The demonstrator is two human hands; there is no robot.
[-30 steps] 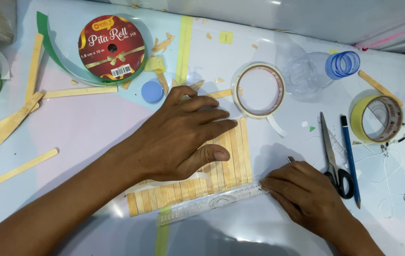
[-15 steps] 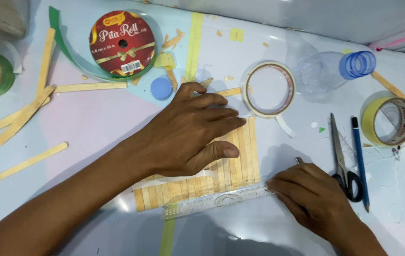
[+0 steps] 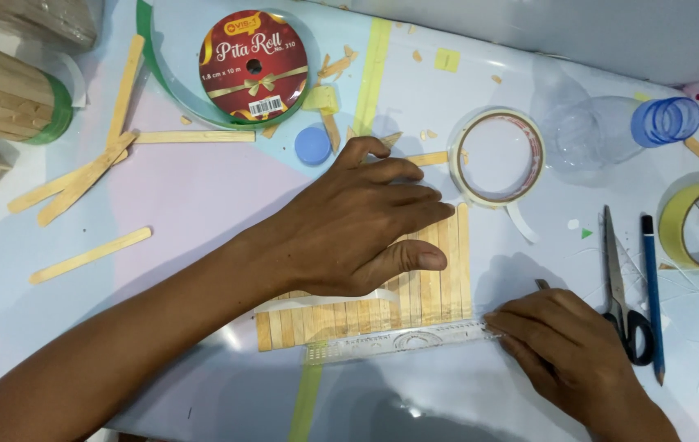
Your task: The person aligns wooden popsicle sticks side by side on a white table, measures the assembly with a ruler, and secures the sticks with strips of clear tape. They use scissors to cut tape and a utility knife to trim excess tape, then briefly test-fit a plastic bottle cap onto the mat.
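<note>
On the counter (image 3: 202, 205) the left hand (image 3: 357, 221), fingers spread flat, presses the panel of wooden sticks (image 3: 439, 282), the clear ruler (image 3: 398, 342) lying three-to-nine along its six-o'clock edge, right hand (image 3: 566, 352) curled pinning its three-o'clock end; a round red ribbon spool (image 3: 253, 65) sits at eleven.

One head camera, looking steeply down at the table.
It sits close above the left hand (image 3: 357, 221) and right hand (image 3: 566, 352), facing forward over both; no second view.
</note>
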